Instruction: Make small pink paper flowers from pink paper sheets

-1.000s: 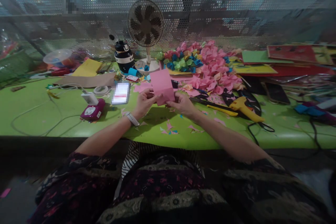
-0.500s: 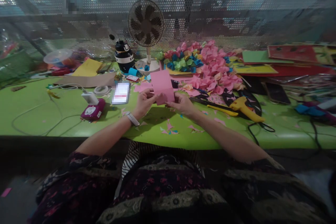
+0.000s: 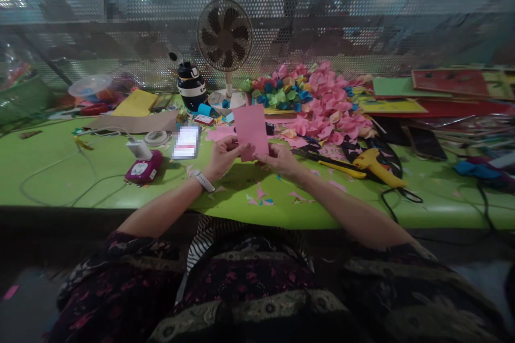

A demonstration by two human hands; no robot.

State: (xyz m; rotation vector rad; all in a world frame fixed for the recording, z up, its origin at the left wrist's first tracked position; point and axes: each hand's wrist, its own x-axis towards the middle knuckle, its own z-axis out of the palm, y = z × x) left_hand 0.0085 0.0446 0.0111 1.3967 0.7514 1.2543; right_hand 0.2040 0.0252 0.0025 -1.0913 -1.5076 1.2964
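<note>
Both hands hold up a rectangular sheet of pink paper above the green table. My left hand pinches its lower left edge, thumb lying across the front. At the lower right corner, my right hand grips the sheet between thumb and fingers. The fingers behind the paper are partly hidden. Small pink and blue paper scraps lie on the table just below the hands. Behind the sheet, more flat pink paper shows on the left.
A heap of folded pink paper pieces rises at the back right. A yellow glue gun and a yellow cutter lie right. On the left are a phone and a purple box with a charger. A fan stands behind.
The pink sheet, which showed a crease with a folded lower part, now appears flat and whole as a single rectangle. Both hands stay nearly in the same place.
</note>
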